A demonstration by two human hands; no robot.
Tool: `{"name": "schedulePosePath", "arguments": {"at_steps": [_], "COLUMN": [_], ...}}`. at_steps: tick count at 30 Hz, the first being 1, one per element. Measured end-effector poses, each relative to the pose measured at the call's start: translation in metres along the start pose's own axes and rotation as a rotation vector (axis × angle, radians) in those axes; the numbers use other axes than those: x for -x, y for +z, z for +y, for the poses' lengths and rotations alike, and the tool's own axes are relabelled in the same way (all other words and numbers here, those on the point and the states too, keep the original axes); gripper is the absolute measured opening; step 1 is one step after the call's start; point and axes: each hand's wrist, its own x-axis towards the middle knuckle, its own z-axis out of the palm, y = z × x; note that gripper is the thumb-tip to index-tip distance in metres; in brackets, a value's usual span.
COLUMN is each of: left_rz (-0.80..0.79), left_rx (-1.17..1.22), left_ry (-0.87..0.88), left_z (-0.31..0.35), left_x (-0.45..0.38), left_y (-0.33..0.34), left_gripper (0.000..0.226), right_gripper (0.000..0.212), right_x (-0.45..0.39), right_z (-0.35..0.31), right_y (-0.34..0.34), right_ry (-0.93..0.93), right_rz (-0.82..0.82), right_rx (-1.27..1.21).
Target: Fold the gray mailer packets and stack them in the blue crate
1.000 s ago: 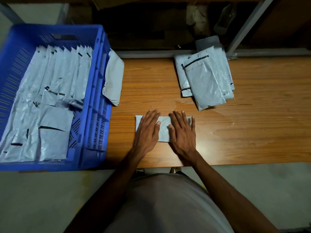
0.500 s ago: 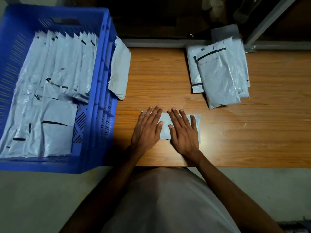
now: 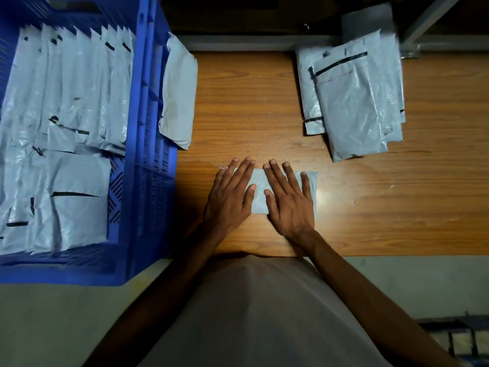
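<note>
A folded gray mailer packet (image 3: 259, 194) lies flat on the wooden table near its front edge. My left hand (image 3: 229, 197) presses its left half with straight fingers. My right hand (image 3: 289, 200) lies flat on its right half. The blue crate (image 3: 148, 128) stands at the left and holds several folded gray packets (image 3: 74, 123) in overlapping rows. A pile of unfolded gray mailers (image 3: 352, 102) rests at the table's back right.
One gray packet (image 3: 177, 91) leans against the crate's right outer wall on the table (image 3: 251, 115). A metal frame leg (image 3: 423, 22) rises at the back right. My torso fills the bottom middle, right at the table's front edge.
Both hands stay flat on the folded packet and have hardly shifted. The camera has tilted, so the crate and the pile sit higher in view.
</note>
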Motion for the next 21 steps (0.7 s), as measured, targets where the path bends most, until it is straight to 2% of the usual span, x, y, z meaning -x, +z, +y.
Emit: {"name": "schedulePosePath", "arguments": {"at_steps": [7, 9, 13, 15, 17, 21], "left_rz": [0.023, 0.032, 0.054, 0.040, 0.013, 0.016], "left_rx": [0.028, 0.050, -0.061, -0.052, -0.068, -0.159], "left_ry": [0.019, 0.013, 0.006, 0.053, 0.086, 0.085], "left_z": [0.001, 0.002, 0.017, 0.027, 0.032, 0.030], "left_x": [0.003, 0.004, 0.002, 0.002, 0.002, 0.004], "left_y": [-0.003, -0.006, -0.017, -0.016, -0.008, 0.004], "left_gripper": [0.056, 0.055, 0.057, 0.057, 0.059, 0.060], "right_gripper": [0.057, 0.055, 0.053, 0.053, 0.055, 0.056], "right_x": [0.003, 0.005, 0.012, 0.016, 0.018, 0.021], "right_z": [-0.001, -0.001, 0.007, 0.016, 0.026, 0.035], "right_y": [0.000, -0.003, -0.017, -0.019, -0.016, -0.009], "right_ry": [-0.013, -0.011, 0.060, 0.098, 0.111, 0.055], "right_rz": [0.040, 0.057, 0.167, 0.189, 0.144, 0.093], "right_rx": [-0.020, -0.103, -0.301, -0.260, -0.207, -0.098]}}
